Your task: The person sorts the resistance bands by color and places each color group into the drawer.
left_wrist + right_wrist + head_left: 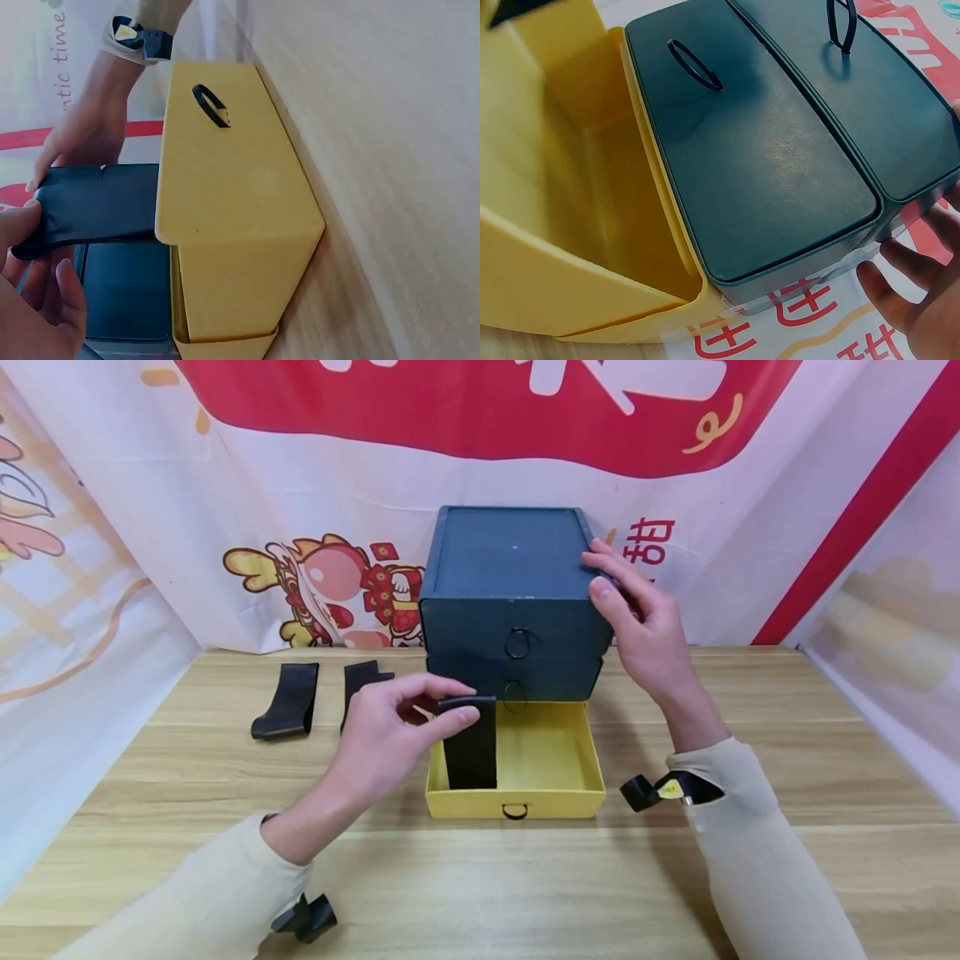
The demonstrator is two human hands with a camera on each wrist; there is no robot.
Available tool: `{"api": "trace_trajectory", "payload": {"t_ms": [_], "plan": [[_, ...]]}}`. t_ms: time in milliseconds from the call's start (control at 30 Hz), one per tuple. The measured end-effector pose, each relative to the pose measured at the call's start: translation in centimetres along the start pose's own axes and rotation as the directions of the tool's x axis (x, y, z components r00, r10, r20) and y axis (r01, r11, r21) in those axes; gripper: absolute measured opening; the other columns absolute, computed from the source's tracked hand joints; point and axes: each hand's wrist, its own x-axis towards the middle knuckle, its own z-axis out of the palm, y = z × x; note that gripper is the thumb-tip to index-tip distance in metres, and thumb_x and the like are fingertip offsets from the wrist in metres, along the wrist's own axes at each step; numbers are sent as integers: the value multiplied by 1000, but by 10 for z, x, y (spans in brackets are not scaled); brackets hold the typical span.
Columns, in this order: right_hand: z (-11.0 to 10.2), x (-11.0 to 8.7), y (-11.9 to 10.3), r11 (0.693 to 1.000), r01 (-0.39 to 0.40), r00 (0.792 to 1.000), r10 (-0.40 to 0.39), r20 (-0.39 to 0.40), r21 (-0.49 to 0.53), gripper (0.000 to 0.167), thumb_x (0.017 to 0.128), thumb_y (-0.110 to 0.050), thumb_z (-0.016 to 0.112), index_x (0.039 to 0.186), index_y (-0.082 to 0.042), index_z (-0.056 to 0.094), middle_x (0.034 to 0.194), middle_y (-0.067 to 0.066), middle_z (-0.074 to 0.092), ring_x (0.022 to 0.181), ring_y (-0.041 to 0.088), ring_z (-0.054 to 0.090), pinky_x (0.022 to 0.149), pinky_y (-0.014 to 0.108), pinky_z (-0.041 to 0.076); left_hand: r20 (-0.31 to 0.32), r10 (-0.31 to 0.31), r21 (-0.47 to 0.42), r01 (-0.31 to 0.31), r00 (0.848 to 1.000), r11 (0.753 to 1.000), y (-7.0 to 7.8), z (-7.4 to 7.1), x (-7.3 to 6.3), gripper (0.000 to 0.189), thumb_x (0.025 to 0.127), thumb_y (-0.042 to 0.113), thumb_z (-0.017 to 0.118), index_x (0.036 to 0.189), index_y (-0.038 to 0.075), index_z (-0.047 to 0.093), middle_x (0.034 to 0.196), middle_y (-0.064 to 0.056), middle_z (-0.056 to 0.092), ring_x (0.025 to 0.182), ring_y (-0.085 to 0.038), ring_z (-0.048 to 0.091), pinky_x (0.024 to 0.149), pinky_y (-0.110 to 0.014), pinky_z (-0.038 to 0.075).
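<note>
In the head view my left hand [390, 727] pinches the top end of a folded, flat black strip [472, 747] between thumb and fingers. The strip hangs upright with its lower part behind the front panel of the pulled-out yellow drawer [516, 803], on the drawer's left side. Above that drawer are two dark blue drawers [517, 627], pushed in, each with a black loop pull. My right hand [641, 631] rests on the right edge of the blue stack. Its spread fingers [904, 300] show along the stack's side in the right wrist view.
Two more black strips, one bent at its end [288, 702] and one partly behind my left hand [360, 681], lie on the wooden table [225, 785] at left. A printed red and white cloth [360, 477] hangs close behind the stack. Both wrists wear black camera straps.
</note>
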Motion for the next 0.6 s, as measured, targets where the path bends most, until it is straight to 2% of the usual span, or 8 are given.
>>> {"api": "trace_trajectory", "payload": {"t_ms": [133, 267, 367, 467, 600], "plan": [[0, 0, 0, 1000, 3, 1000, -3, 0, 3, 47, 109, -35, 56, 153, -20, 59, 168, -10, 45, 157, 12, 39, 119, 39, 49, 28, -32, 46, 31, 999, 998, -4, 0, 0, 20, 93, 29, 84, 112, 23, 83, 100, -1, 80, 80, -21, 67, 67, -27, 55], [0, 0, 0, 1000, 4, 1000, -4, 0, 2, 47, 109, -35, 56, 153, -19, 59, 168, -10, 45, 157, 13, 40, 120, 39, 49, 57, -63, 125, 56, 996, 991, -13, 0, 6, 19, 94, 32, 83, 112, 28, 82, 108, 3, 79, 85, -20, 67, 73, -31, 57], [0, 0, 1, 1000, 5, 1000, -5, -1, 3, 47, 109, -35, 56, 153, -19, 59, 168, -10, 45, 157, 12, 39, 120, 39, 48, 62, -75, 151, 65, 995, 986, -21, 2, 12, 19, 94, 34, 83, 112, 32, 82, 115, 7, 78, 92, -20, 66, 77, -34, 57], [0, 0, 1, 1000, 7, 1000, -7, -2, 2, 47, 109, -35, 56, 153, -19, 59, 168, -10, 45, 157, 12, 39, 120, 39, 48, 59, -57, 177, 46, 997, 983, -28, 5, 16, 19, 93, 34, 84, 112, 33, 82, 118, 7, 76, 100, -20, 65, 78, -35, 55], [0, 1, 1, 1000, 7, 1000, -7, -2, -1, 47, 109, -35, 56, 153, -20, 59, 168, -10, 45, 156, 12, 39, 119, 38, 49, 38, -10, 228, 1, 999, 974, -38, 11, 19, 22, 90, 31, 86, 112, 31, 84, 114, 4, 76, 100, -22, 65, 78, -34, 50]]}}
